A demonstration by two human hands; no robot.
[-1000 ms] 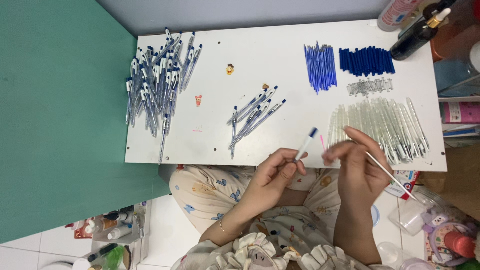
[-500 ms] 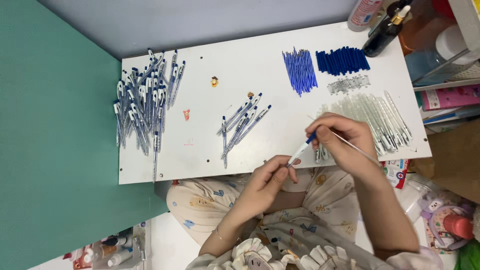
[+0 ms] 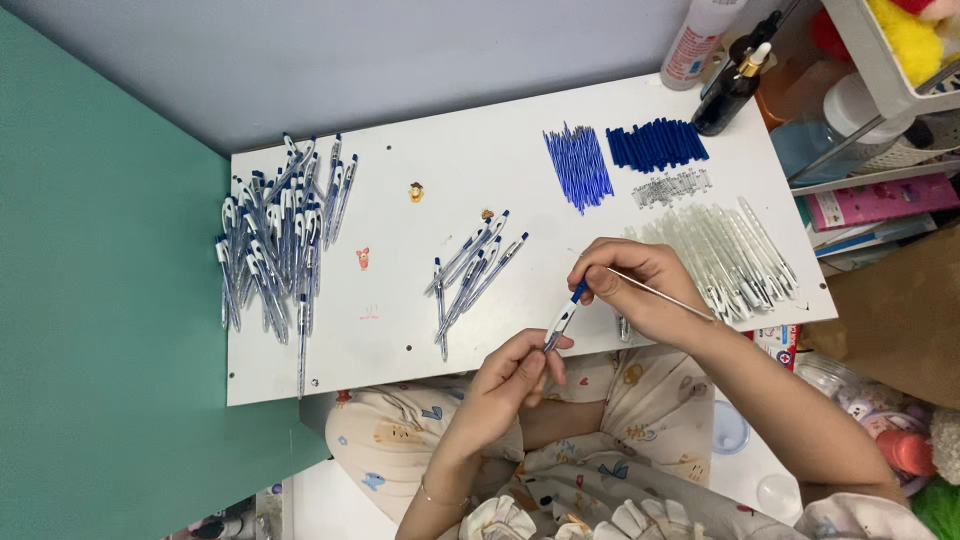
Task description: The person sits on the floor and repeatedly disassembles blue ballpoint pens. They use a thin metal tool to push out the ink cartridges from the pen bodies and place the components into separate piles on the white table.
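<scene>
My left hand grips the lower end of a clear pen barrel with a blue tip, held just over the front edge of the white table. At the barrel's blue upper end, my right hand pinches it while also holding a thin refill that sticks out to the right. A small pile of assembled pens lies just left of my hands. Clear barrels lie in a heap right of my right hand.
A big heap of finished pens lies at the table's left end. Blue refills, blue caps and small springs sit at the back right. Bottles and a shelf stand at the far right. A green wall borders the left.
My right hand has moved left from the clear barrels to the barrel in my left hand and now pinches its blue end. The view has shifted a little.
</scene>
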